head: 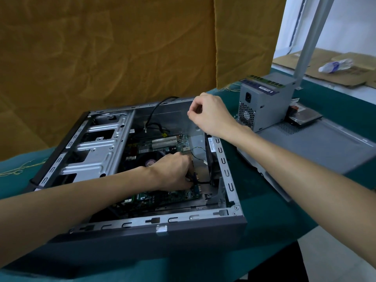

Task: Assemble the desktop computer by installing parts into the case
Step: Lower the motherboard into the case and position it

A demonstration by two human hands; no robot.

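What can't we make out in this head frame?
- Head view: whatever the left hand grips on the green motherboard; its own fingers cover the grip.
- Whether the raised right hand pinches anything: too small.
- Label text on the grey metal power supply box: blurred.
- Dark open computer case, near-left corner: covered by the forearm.

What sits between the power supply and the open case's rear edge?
Head view: the right hand and wrist cross that gap above bare green cloth; the power supply stands on the removed side panel.

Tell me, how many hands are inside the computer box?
1. The left hand is down inside the case, holding a black cable by the motherboard. The right hand is raised above the far corner.
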